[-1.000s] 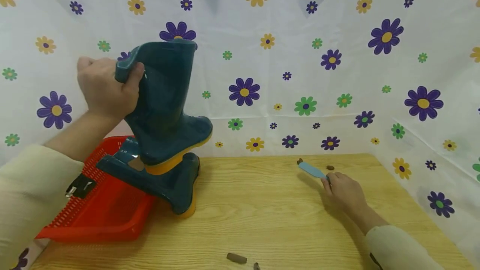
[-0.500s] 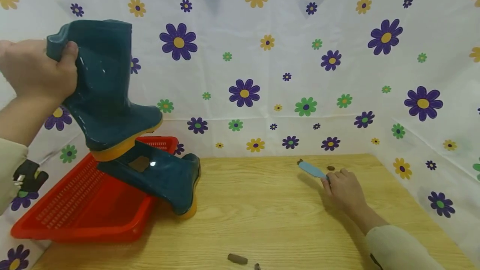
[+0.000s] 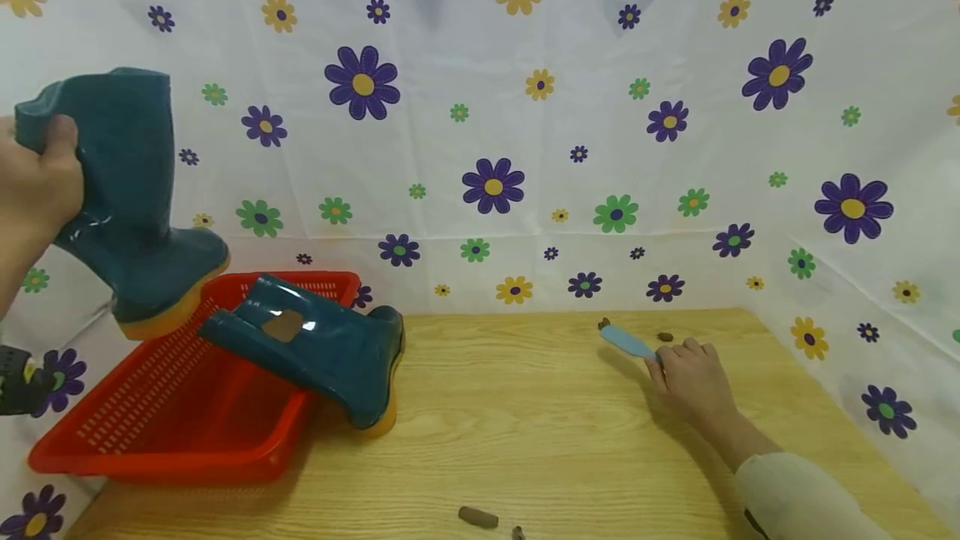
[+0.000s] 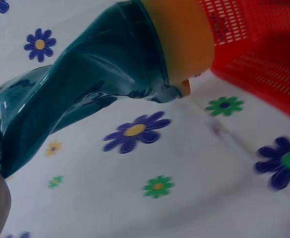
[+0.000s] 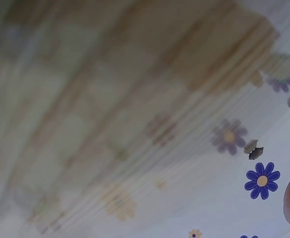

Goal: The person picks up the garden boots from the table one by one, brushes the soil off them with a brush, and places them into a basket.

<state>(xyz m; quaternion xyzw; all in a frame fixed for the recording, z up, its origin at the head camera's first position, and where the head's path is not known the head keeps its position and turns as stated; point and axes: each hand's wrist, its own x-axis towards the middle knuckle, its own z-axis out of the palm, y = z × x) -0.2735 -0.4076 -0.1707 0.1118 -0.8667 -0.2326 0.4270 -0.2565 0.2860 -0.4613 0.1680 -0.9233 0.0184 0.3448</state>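
The right sleeve (image 3: pixel 801 492) is plain pale cream.

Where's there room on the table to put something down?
The table is bare in the middle, between the lying boot and the right hand. It's crowded at left, where that boot lies across the red basket. A brown piece lies in front.

You have a lane up the middle of the worktop (image 3: pixel 510 407), between the lying boot (image 3: pixel 341 357) and your right grip (image 3: pixel 690 382) with its blue tool (image 3: pixel 626 342). The red basket (image 3: pixel 150 465) and raised boot (image 3: pixel 131 173) obstruct the left edge; brown pieces (image 3: pixel 477 517) lie near the front edge; the flowered curtain (image 3: pixel 420 132) closes the back edge.
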